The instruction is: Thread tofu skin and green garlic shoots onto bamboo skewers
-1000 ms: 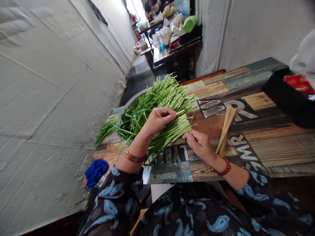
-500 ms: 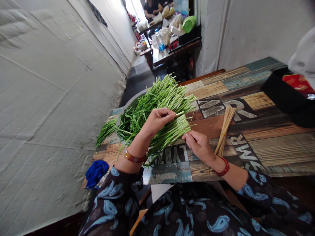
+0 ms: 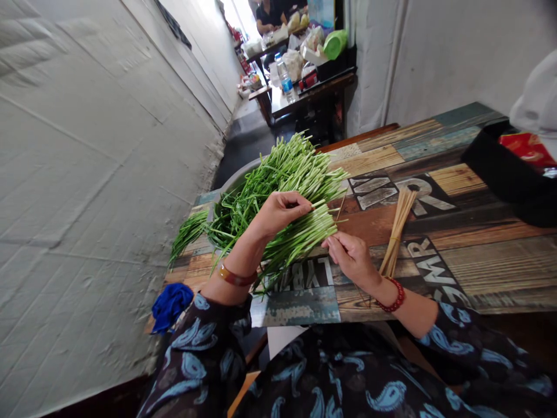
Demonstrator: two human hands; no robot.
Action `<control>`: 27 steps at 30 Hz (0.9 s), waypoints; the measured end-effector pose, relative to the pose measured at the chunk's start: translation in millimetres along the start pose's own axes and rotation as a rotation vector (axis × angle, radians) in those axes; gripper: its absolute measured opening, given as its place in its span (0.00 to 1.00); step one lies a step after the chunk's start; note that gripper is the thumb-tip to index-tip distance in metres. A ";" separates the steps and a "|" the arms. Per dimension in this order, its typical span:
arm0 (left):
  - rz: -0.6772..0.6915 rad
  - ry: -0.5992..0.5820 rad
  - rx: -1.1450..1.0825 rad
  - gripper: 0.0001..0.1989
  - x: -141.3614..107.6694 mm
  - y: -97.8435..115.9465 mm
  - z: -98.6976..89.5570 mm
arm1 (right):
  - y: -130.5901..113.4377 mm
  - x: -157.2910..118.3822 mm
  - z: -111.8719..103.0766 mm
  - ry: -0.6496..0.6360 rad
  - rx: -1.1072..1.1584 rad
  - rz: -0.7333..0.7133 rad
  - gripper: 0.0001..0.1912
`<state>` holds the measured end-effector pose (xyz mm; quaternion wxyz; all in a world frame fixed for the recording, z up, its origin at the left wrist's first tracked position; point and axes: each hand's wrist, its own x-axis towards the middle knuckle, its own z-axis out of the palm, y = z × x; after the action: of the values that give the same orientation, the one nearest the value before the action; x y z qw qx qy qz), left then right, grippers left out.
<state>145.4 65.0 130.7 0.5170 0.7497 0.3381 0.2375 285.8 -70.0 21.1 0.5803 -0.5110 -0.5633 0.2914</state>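
A large heap of garlic chives (image 3: 304,165), pale cut ends towards the right, overhangs a grey basin (image 3: 234,180). Closer to me, a flat row of chive stalks (image 3: 300,235) lies side by side with ends lined up. My left hand (image 3: 282,212) is closed in a pinch on a chive stalk at the row's far side. At the near corner of the row, the fingertips of my right hand (image 3: 350,255) are pressed together; whatever is between them is too small to make out. A bundle of bamboo skewers (image 3: 397,229) lies just right of that hand.
The patterned wood table (image 3: 500,261) also carries loose chives (image 3: 188,232) at left and a black box (image 3: 509,168) at right. A blue cloth (image 3: 171,307) lies at the left edge. Beyond stand a cluttered table with a water bottle (image 3: 284,75) and another person (image 3: 270,17).
Both hands stay nearly in place, pinching at the two sides of the chive row. The view has shifted very slightly, and the person in the background has moved a little.
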 end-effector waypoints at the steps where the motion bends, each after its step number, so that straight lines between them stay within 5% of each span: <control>1: 0.003 -0.007 0.003 0.10 0.3 0.8 -0.5 | -0.2 0.1 0.0 -0.003 -0.002 0.001 0.21; 27: -0.042 -0.134 0.068 0.14 -3.6 -0.7 2.5 | 0.6 -0.5 1.3 -0.039 -0.032 -0.084 0.18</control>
<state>144.5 60.9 129.1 0.5176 0.7738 0.3260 0.1643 284.6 -69.9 20.2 0.5725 -0.4905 -0.6000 0.2676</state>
